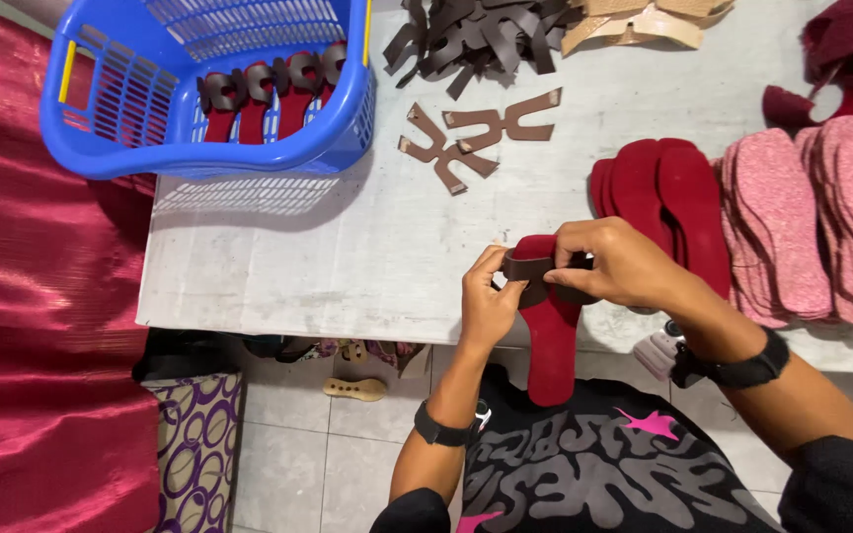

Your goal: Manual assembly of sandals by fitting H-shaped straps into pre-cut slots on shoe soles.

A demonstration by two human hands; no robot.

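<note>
Hands: my left hand [486,308] and right hand [612,265] both pinch a brown strap [528,267] onto a dark red sole [551,331] held at the worktop [348,257] edge, beside stacked red soles [668,197].

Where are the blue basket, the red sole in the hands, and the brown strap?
blue basket [249,148], head view, front rim.
red sole [553,345], head view, lower half.
brown strap [525,266], head view, middle, between both hands.

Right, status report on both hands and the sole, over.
Left hand and right hand both gripping brown strap across red sole. Nothing blocking.
</note>
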